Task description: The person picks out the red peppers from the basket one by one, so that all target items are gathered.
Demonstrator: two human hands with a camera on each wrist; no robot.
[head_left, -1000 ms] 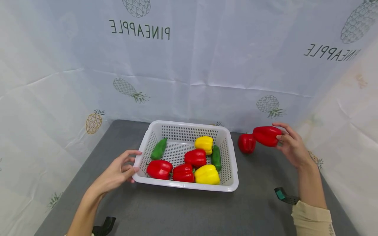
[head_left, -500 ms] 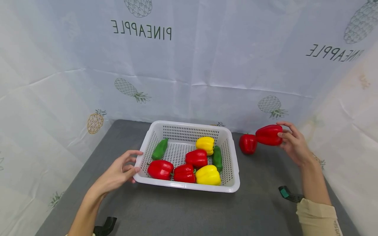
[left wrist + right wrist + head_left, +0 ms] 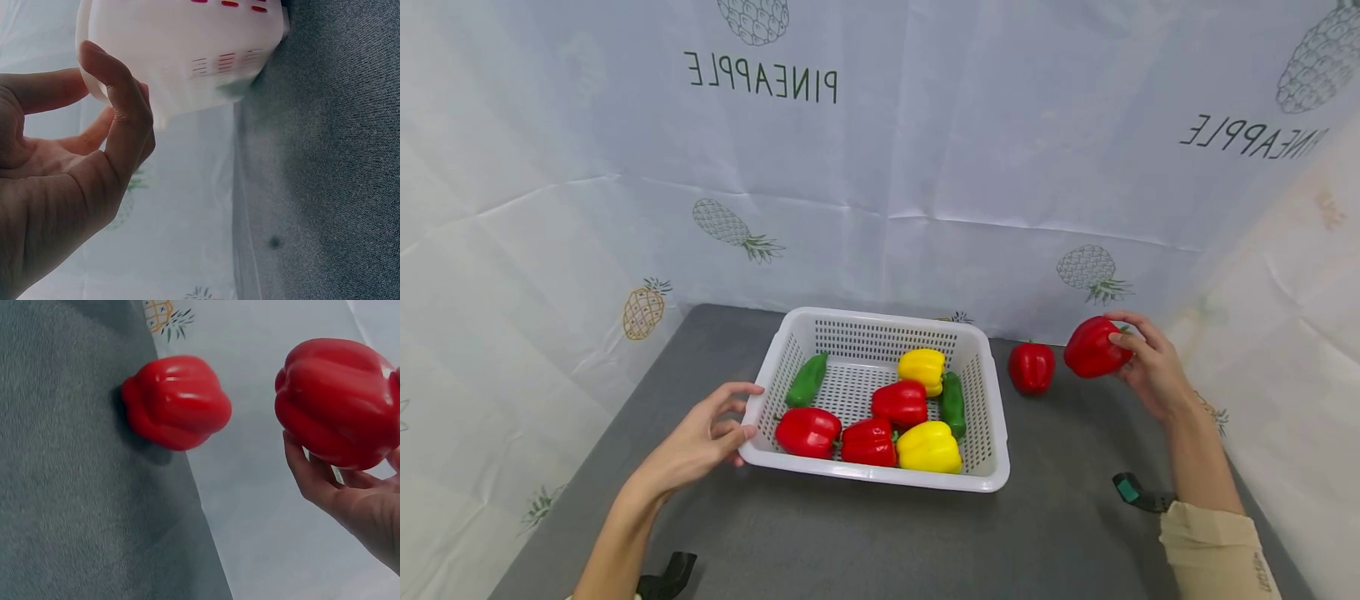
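Note:
My right hand (image 3: 1150, 371) holds a red bell pepper (image 3: 1096, 347) up off the table at the back right; in the right wrist view the fingers curl under the held pepper (image 3: 340, 403). Just left of it, another red bell pepper (image 3: 1032, 367) stands on the table. With thumb and fingers, my left hand (image 3: 703, 437) grips the left rim of a white plastic basket (image 3: 880, 475); the left wrist view shows the fingers over the basket's rim (image 3: 84, 37). Inside lie several red bell peppers (image 3: 808, 432), two yellow bell peppers (image 3: 928, 447) and two green peppers (image 3: 807, 381).
A grey table (image 3: 865, 550) bears everything. White curtains (image 3: 880, 167) printed with pineapples hang behind it and along both sides. Dark wrist camera mounts (image 3: 1138, 493) stick out from both forearms.
My right hand has shifted slightly right, away from the standing red bell pepper, and the held pepper has turned so its green stem shows. The left hand keeps its grip on the basket.

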